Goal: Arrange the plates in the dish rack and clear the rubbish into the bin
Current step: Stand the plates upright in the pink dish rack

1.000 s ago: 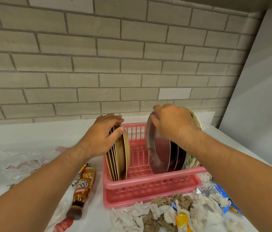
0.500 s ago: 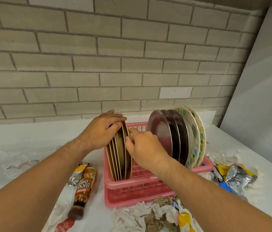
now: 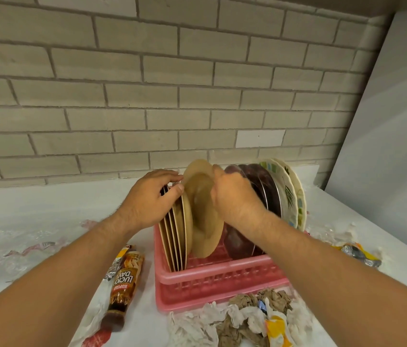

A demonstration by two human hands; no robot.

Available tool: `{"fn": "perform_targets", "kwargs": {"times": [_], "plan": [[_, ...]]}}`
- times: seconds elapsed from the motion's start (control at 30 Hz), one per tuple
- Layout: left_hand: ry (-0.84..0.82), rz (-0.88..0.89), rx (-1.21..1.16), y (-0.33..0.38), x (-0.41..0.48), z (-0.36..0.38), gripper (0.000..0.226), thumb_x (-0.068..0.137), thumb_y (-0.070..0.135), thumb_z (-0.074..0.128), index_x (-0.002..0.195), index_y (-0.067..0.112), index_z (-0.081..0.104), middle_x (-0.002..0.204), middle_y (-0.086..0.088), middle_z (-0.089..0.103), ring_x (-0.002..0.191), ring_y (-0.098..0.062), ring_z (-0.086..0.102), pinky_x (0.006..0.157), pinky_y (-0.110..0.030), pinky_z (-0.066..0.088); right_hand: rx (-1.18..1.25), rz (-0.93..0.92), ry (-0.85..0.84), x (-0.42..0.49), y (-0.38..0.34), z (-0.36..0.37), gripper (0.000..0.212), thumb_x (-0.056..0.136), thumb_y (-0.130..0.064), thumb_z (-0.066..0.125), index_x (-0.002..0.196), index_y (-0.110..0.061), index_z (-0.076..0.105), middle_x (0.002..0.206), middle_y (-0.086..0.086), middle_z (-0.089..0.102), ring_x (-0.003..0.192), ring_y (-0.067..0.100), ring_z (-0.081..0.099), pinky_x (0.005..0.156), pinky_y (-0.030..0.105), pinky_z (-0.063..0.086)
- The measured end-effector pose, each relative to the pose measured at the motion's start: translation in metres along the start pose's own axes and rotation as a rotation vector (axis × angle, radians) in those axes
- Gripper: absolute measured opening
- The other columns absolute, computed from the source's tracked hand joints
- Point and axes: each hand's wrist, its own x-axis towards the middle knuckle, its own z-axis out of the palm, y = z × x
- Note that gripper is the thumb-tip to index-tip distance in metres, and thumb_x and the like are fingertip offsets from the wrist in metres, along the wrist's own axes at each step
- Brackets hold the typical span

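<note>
Left hand (image 3: 152, 196) — tan stack (image 3: 175, 236); right hand (image 3: 235, 199) — tilted plate (image 3: 205, 221) rim, rack (image 3: 212, 275) gap

The right hand (image 3: 235, 199) grips a tilted tan plate (image 3: 205, 221) above the pink dish rack (image 3: 212, 279). The left hand (image 3: 149, 199) holds the upright tan stack (image 3: 174, 244) at the rack's left end. Crumpled paper (image 3: 247, 319) lies in front.
</note>
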Motion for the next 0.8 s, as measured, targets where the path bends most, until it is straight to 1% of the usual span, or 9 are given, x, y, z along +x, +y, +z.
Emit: {"fn": "perform_targets", "kwargs": {"times": [0.13,0.3,0.4,0.47,0.6,0.67,0.7,0.77,0.8], "plan": [[0.000,-0.011,0.010,0.000,-0.002,-0.004,0.034,0.095,0.035,0.050,0.125,0.022,0.060,0.133,0.006,0.056,0.127,-0.007,0.042,0.102,-0.021,0.026,-0.116,0.012,0.039,0.018,0.008,-0.034,0.040,0.093,-0.007,0.049,0.132,-0.008,0.042,0.065,0.000,0.037,0.059,0.020,0.043,0.044,0.026,0.031],[-0.019,-0.014,0.023,-0.001,-0.003,-0.004,0.036,0.095,0.036,0.049,0.127,0.022,0.058,0.135,0.005,0.054,0.129,-0.008,0.041,0.102,-0.021,0.025,-0.239,0.052,0.055,0.033,0.024,-0.060,0.039,0.089,-0.002,0.053,0.128,-0.006,0.048,0.081,0.008,0.054,0.069,0.023,0.047,0.056,0.030,0.040],[-0.017,-0.008,0.031,0.001,-0.003,-0.003,0.037,0.095,0.036,0.049,0.128,0.021,0.058,0.135,0.004,0.054,0.129,-0.008,0.041,0.102,-0.021,0.025,-0.262,0.055,0.032,0.029,0.028,-0.053,0.038,0.090,-0.002,0.053,0.128,-0.006,0.048,0.070,0.004,0.046,0.065,0.021,0.048,0.054,0.030,0.039],[-0.021,-0.001,0.035,0.002,-0.003,-0.002,0.037,0.095,0.036,0.049,0.128,0.021,0.058,0.136,0.004,0.054,0.129,-0.009,0.040,0.103,-0.022,0.025,-0.279,0.052,-0.005,0.025,0.027,-0.044,0.040,0.090,-0.003,0.056,0.129,-0.006,0.047,0.074,0.006,0.051,0.062,0.020,0.048,0.052,0.030,0.039],[-0.028,0.003,0.041,0.005,-0.003,0.001,0.037,0.095,0.037,0.049,0.128,0.022,0.058,0.135,0.005,0.054,0.129,-0.009,0.040,0.106,-0.024,0.026,-0.308,-0.011,-0.037,0.015,0.019,-0.023,0.043,0.091,-0.007,0.055,0.131,-0.005,0.040,0.063,0.002,0.040,0.047,0.014,0.038,0.040,0.024,0.026],[-0.024,0.000,0.040,0.006,-0.003,0.001,0.037,0.095,0.037,0.049,0.128,0.022,0.058,0.135,0.005,0.054,0.129,-0.009,0.040,0.107,-0.025,0.027,-0.280,-0.044,-0.018,0.010,0.017,-0.012,0.040,0.090,-0.007,0.054,0.128,-0.006,0.040,0.073,0.006,0.051,0.059,0.019,0.050,0.049,0.022,0.036],[-0.024,-0.002,0.040,0.006,-0.003,0.001,0.037,0.095,0.038,0.049,0.128,0.022,0.058,0.135,0.005,0.054,0.130,-0.009,0.040,0.107,-0.027,0.028,-0.261,-0.045,-0.014,0.008,0.016,-0.007,0.041,0.089,-0.006,0.054,0.128,-0.006,0.041,0.088,0.010,0.058,0.073,0.024,0.058,0.058,0.025,0.041],[-0.027,-0.007,0.036,0.005,-0.003,0.000,0.037,0.095,0.037,0.049,0.128,0.022,0.058,0.136,0.005,0.054,0.130,-0.010,0.040,0.108,-0.029,0.028,-0.214,-0.026,-0.035,0.005,0.015,0.000,0.044,0.087,-0.003,0.056,0.128,-0.005,0.042,0.113,0.017,0.056,0.092,0.030,0.062,0.067,0.032,0.044],[-0.028,-0.009,0.036,0.005,-0.003,0.000,0.037,0.095,0.037,0.048,0.128,0.022,0.057,0.136,0.005,0.054,0.130,-0.010,0.039,0.109,-0.030,0.029,-0.192,-0.017,-0.052,0.004,0.015,0.002,0.044,0.086,-0.003,0.056,0.128,-0.005,0.043,0.114,0.017,0.055,0.092,0.031,0.062,0.066,0.033,0.045]]}}
